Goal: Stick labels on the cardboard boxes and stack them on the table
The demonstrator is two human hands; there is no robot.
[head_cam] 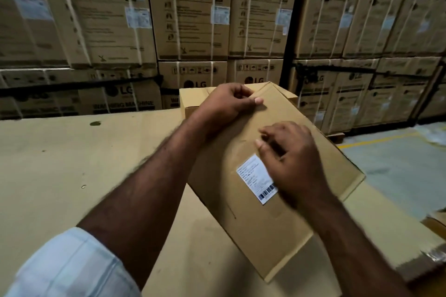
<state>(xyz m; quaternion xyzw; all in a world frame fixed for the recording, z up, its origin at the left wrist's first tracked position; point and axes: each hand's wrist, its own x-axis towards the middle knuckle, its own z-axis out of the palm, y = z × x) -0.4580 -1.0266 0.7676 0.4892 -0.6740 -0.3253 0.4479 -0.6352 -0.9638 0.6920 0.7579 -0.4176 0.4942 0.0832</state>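
Two bare hands on one plain brown cardboard box point(263, 176), neither clamped on it. Right hand point(293, 161) lies palm-down w/ fingers loosely spread, covering the right edge of the white printed barcode label point(255, 179) on the box's top face. Left hand point(229, 101) sits at the box's far end, fingers curled, thumb tip flat on the cardboard; looks like bracing, not gripping. Blur around the right hand, so can't tell how hard it presses.

Box lies skewed near the right edge of the cardboard-covered tabletop point(72, 164), its far end tilted up and leaning on a second small brown cardboard box point(190, 101) at the tabletop's back edge.

Step, as I judge it: label is on, being smoothed down. Next move prob. calls for both hands to take the box by its sides, square it up and set it onto or beside the second box, i.e. the start of a stack.

Around: wall of big strapped washing-machine cartons point(193, 12) behind the table, grey floor w/ a yellow line point(376, 140) to the right. Another brown carton edge point(434, 224) pokes in at far right; not in the way. Tabletop's left side is free for stacking.
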